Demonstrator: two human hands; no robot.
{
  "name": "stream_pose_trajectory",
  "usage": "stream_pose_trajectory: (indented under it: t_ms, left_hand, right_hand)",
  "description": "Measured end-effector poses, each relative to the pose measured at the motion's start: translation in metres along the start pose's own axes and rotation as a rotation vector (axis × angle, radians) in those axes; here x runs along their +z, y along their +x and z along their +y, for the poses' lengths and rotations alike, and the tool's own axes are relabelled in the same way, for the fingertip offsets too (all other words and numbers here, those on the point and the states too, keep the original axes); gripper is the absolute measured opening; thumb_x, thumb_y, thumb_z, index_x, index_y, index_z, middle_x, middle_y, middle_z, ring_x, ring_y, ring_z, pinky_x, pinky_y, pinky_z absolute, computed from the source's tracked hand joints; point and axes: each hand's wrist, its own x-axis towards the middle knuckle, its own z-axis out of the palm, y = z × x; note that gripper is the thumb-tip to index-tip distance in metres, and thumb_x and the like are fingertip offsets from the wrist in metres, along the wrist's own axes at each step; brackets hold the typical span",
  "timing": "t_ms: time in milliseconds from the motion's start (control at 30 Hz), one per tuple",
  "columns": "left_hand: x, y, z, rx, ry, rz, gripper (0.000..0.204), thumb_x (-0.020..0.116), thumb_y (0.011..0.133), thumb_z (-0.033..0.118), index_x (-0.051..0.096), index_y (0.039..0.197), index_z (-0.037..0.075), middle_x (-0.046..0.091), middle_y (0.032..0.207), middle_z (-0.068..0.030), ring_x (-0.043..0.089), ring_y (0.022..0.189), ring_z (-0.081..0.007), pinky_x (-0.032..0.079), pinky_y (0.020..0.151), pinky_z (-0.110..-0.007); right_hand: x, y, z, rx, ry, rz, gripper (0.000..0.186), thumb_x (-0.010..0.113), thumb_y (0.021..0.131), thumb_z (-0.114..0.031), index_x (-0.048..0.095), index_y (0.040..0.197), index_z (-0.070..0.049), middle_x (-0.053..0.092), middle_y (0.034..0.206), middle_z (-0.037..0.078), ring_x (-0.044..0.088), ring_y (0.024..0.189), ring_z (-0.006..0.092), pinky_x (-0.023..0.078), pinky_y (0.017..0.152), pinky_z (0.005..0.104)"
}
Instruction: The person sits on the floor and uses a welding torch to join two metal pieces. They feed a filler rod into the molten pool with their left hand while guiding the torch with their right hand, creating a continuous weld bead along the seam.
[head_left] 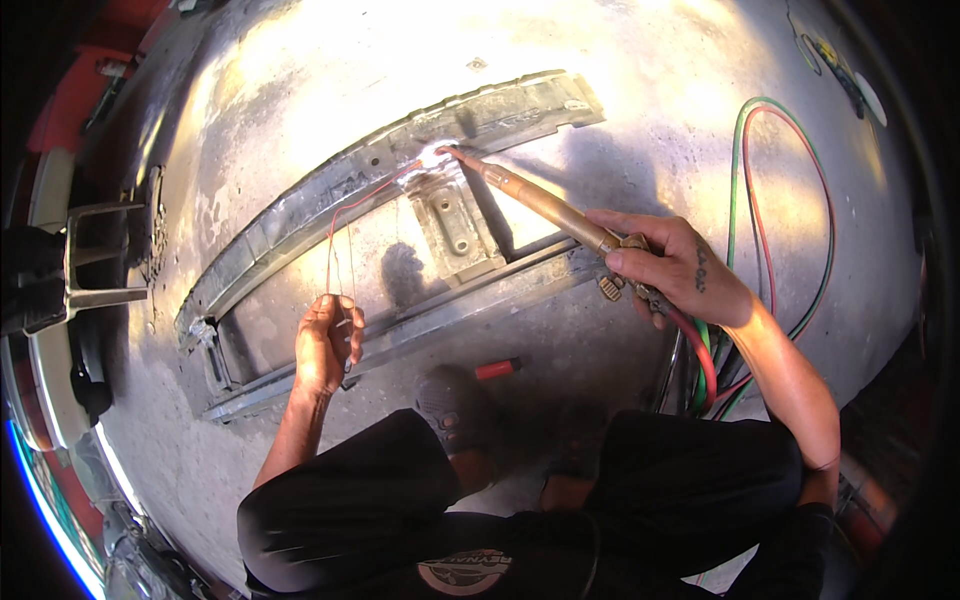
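My right hand (672, 262) is wrapped round the valve end of a brass gas torch (545, 205). The torch's tip points at a bright glowing spot (437, 156) on a grey metal frame (330, 185) that lies on the floor. Pinched in the fingers of my left hand (328, 340) is a thin, bent copper-coloured filler rod (365, 198), whose far end reaches the same spot. The glow sits where a short bracket (450, 225) with slots meets the curved far rail. Glare hides the exact contact there.
Red and green hoses (738, 170) run from the torch and loop on the concrete floor at right. A small red cylinder (497, 369) lies near my shoe (447, 408). At left stands a metal bracket-like stand (105, 297). A tool with a disc (850, 85) lies far right.
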Motion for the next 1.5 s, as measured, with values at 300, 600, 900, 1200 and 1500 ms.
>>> stream_pose_trajectory:
  t_ms: [300,600,900,1200,1500]
  left_hand:
    - [-0.0018,-0.0001,-0.001,0.006,0.0,0.012,0.038,0.042,0.114,0.035,0.06,0.103,0.003,0.066,0.086,-0.0125,0.056,0.059,-0.017,0.045,0.044,-0.028]
    - [-0.0052,0.0026,-0.0044,-0.008,0.033,0.005,0.034,0.046,0.112,0.039,0.059,0.105,0.008,0.065,0.087,-0.0106,0.056,0.06,-0.0172,0.042,0.044,-0.029]
    - [-0.0009,0.0027,-0.0012,-0.028,-0.007,0.024,0.036,0.041,0.115,0.034,0.06,0.105,0.005,0.067,0.087,-0.0127,0.057,0.06,-0.0179,0.045,0.044,-0.029]
    - [-0.0008,0.0036,-0.0019,-0.01,0.005,0.009,0.035,0.043,0.114,0.035,0.06,0.105,0.006,0.067,0.087,-0.0121,0.057,0.059,-0.0182,0.045,0.045,-0.03]
    - [-0.0019,0.0034,-0.0019,-0.004,0.019,0.0,0.034,0.045,0.113,0.038,0.06,0.106,0.008,0.066,0.087,-0.0113,0.057,0.06,-0.0175,0.044,0.045,-0.029]
  right_hand:
    - [0.0004,-0.0003,-0.0014,-0.004,-0.001,-0.01,0.053,0.059,0.106,-0.018,0.048,0.155,-0.001,0.058,0.079,0.0,0.062,0.054,0.0092,0.048,0.045,0.0249]
    - [0.0008,-0.0014,-0.002,-0.005,0.012,0.0,0.053,0.059,0.106,-0.017,0.049,0.155,-0.001,0.058,0.079,0.001,0.063,0.054,0.0097,0.048,0.045,0.0247]
    - [0.0011,-0.0022,-0.0037,0.001,-0.017,0.009,0.053,0.059,0.105,-0.017,0.049,0.155,-0.001,0.057,0.076,0.001,0.063,0.054,0.01,0.048,0.045,0.0249]
    - [0.0014,-0.0016,-0.0033,-0.004,-0.019,0.004,0.053,0.059,0.105,-0.016,0.049,0.155,-0.001,0.057,0.077,0.001,0.063,0.054,0.01,0.048,0.045,0.0251]
    - [0.0013,-0.0014,-0.0026,0.004,-0.007,0.0,0.053,0.059,0.105,-0.016,0.049,0.155,-0.002,0.058,0.079,0.001,0.064,0.055,0.01,0.049,0.045,0.0248]
